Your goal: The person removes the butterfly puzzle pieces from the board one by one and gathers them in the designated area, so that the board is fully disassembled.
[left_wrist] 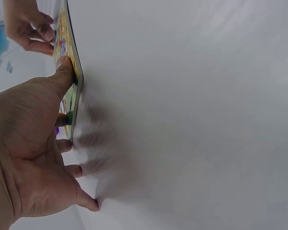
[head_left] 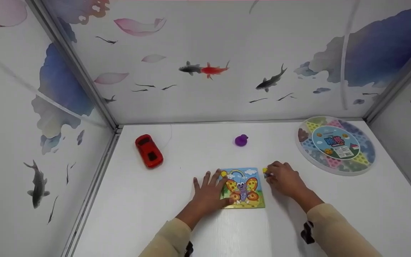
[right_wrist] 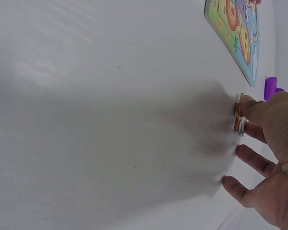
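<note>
A square butterfly jigsaw puzzle [head_left: 243, 192] lies flat on the white table. Across its left edge rests my left hand [head_left: 209, 195] with spread fingers; in the left wrist view the thumb [left_wrist: 63, 76] touches the puzzle's near edge, and the outer fingertips touch the table. Just right of the puzzle, my right hand [head_left: 287, 181] pinches a small colourful puzzle piece [head_left: 265, 172] at the table surface. The right wrist view shows thumb and forefinger at the piece [right_wrist: 239, 125], which looks like possibly two stacked or adjoining bits. The other right fingertips touch the table.
Beyond the puzzle sits a small purple toy duck [head_left: 241, 140]. A red toy car [head_left: 149, 151] stands at the back left. A round, patterned board-game box [head_left: 366, 157] lies at the back right. Printed walls [head_left: 205, 100] enclose the table's back and sides.
</note>
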The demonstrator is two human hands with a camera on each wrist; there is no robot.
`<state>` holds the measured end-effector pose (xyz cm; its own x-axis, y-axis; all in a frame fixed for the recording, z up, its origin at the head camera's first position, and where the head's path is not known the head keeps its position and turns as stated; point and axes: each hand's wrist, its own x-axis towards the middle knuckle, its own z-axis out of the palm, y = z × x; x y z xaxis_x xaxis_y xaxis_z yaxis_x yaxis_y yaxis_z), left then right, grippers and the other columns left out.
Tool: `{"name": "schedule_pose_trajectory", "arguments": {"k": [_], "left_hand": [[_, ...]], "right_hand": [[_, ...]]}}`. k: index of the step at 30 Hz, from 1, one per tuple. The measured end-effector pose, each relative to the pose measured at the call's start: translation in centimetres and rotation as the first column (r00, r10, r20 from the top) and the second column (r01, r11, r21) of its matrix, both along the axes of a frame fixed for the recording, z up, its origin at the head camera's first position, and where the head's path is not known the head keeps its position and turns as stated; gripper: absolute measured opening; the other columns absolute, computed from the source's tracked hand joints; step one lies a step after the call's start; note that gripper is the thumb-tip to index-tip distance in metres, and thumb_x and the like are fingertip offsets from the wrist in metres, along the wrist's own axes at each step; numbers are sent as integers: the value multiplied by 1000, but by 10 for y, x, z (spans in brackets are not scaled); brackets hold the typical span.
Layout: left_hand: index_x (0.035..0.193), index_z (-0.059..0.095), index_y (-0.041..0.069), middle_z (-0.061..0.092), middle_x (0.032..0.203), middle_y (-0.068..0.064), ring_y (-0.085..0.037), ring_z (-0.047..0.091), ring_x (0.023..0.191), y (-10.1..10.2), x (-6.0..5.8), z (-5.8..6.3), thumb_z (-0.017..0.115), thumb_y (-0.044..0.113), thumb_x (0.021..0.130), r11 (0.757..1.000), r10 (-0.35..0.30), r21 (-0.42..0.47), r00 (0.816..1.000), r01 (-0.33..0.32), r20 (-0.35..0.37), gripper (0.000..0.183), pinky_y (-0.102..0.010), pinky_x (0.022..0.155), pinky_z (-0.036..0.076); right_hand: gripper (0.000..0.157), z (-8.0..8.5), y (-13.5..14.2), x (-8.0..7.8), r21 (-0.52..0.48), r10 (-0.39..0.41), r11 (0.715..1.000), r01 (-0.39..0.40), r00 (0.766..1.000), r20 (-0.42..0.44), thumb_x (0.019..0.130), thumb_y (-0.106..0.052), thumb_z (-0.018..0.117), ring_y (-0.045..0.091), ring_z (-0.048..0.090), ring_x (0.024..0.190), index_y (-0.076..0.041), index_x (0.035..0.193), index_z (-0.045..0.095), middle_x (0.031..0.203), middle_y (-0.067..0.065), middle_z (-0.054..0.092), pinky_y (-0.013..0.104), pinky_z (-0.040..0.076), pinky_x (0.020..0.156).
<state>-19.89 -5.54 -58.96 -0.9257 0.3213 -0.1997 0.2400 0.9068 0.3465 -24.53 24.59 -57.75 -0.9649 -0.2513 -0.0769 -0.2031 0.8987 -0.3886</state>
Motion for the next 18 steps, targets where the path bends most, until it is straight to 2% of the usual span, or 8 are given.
{"name": "schedule_pose_trajectory", "arguments": {"k": [9, 13, 18], "left_hand": [[172, 40, 26, 23, 186, -5, -42, 21, 172, 1, 2, 4, 69, 66, 101, 1000, -7, -16, 1000, 7, 17, 86, -81, 131, 17], [173, 39, 26, 22, 186, -5, -42, 20, 172, 1, 1, 5, 68, 66, 102, 1000, -7, -25, 1000, 8, 19, 86, -81, 131, 16], [173, 38, 28, 20, 187, -4, -41, 18, 173, 2, -2, 2, 64, 70, 102, 998, -11, -54, 1000, 13, 25, 87, -81, 131, 16]], "right_hand": [[26, 2, -2, -1, -33, -29, 999, 32, 998, 63, 106, -21, 76, 45, 55, 137, -9, 128, 77, 152, 19, 59, 81, 47, 109], [33, 5, -12, 0, -26, -13, 1000, 14, 1000, 22, 105, -26, 78, 47, 53, 139, -9, 133, 75, 152, 18, 58, 82, 46, 108], [44, 1, -35, 4, -18, 72, 997, -73, 996, -50, 102, -29, 82, 44, 56, 138, -9, 140, 72, 146, 16, 63, 82, 47, 108]]}}
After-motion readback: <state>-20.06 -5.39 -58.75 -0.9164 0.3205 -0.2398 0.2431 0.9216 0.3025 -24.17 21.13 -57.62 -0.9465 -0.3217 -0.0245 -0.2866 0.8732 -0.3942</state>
